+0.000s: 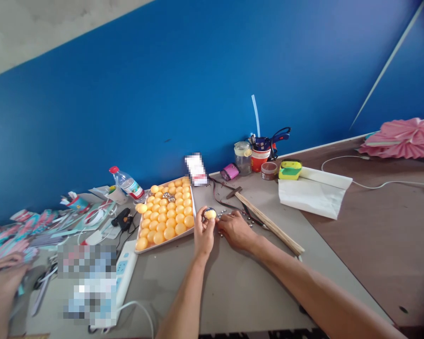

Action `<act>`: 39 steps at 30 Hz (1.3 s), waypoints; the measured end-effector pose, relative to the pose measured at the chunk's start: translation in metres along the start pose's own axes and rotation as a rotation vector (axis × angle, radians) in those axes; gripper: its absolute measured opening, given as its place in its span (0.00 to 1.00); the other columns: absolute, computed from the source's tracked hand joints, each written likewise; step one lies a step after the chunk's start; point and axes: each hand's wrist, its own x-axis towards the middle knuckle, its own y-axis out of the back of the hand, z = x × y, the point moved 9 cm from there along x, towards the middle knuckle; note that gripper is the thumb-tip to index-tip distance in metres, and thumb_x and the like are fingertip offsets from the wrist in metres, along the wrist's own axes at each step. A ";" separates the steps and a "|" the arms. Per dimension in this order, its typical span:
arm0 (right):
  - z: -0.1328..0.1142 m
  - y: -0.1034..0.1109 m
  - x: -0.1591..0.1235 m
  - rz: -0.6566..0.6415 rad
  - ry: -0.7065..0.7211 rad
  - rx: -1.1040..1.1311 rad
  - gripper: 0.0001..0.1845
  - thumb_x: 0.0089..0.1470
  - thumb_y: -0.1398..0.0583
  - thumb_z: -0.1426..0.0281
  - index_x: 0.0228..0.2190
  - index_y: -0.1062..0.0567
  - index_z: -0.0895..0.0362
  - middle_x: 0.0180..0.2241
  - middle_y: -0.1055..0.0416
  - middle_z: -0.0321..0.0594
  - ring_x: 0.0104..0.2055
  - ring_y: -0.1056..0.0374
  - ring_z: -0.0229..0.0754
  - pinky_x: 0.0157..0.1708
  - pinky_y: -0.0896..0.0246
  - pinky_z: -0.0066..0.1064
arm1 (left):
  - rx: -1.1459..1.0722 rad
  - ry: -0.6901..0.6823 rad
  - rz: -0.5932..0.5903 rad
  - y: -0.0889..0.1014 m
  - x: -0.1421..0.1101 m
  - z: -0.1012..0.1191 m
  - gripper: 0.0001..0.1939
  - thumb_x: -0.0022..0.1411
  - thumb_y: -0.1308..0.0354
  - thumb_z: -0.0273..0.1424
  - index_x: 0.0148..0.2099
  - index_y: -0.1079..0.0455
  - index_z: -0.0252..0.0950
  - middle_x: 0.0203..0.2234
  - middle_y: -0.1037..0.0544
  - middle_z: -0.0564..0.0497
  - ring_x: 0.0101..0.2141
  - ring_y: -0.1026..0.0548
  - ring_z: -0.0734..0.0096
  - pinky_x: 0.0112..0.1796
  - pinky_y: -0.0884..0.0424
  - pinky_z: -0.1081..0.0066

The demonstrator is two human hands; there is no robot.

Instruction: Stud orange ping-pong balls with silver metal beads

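My left hand (204,236) is closed around a small yellow-orange ball (210,214), thumb and fingers on its sides. The top of this ball looks dark and shiny. Just to its right, my right hand (236,230) rests low over the table, fingertips drawn together among scattered small shiny beads (250,219). Whatever those fingertips pinch is too small to see. Left of both hands is a shallow white tray (167,238) with many orange balls (169,232) in rows. A silvery, beaded-looking piece (168,197) lies on top of them.
Right of my hands lie a hammer (235,192) and a bundle of thin sticks (272,221). A phone (197,168), jar (243,157) and red cup (260,159) stand by the wall. A power strip (125,270) and another person's hands (7,270) are at left.
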 end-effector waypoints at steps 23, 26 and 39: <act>0.046 0.009 -0.002 0.240 -0.461 1.678 0.14 0.35 0.33 0.65 0.25 0.28 0.58 0.19 0.34 0.30 0.19 0.42 0.30 0.25 0.48 0.26 | 0.064 -0.069 -0.092 -0.009 0.000 0.005 0.20 0.57 0.42 0.32 0.52 0.36 0.36 0.46 0.29 0.44 0.45 0.30 0.64 0.47 0.34 0.65; 0.047 0.011 -0.002 0.236 -0.453 1.620 0.12 0.36 0.33 0.65 0.22 0.29 0.58 0.18 0.36 0.28 0.18 0.46 0.28 0.23 0.51 0.25 | 0.087 -0.122 -0.124 -0.013 -0.002 0.011 0.19 0.57 0.43 0.29 0.51 0.35 0.36 0.48 0.31 0.44 0.46 0.31 0.64 0.47 0.34 0.65; 0.041 0.007 -0.005 0.089 -0.516 1.593 0.14 0.35 0.33 0.63 0.21 0.30 0.58 0.21 0.33 0.32 0.21 0.44 0.30 0.27 0.45 0.26 | 0.178 -0.332 -0.223 -0.022 -0.007 0.024 0.17 0.60 0.46 0.28 0.52 0.35 0.39 0.49 0.33 0.44 0.51 0.34 0.64 0.50 0.35 0.63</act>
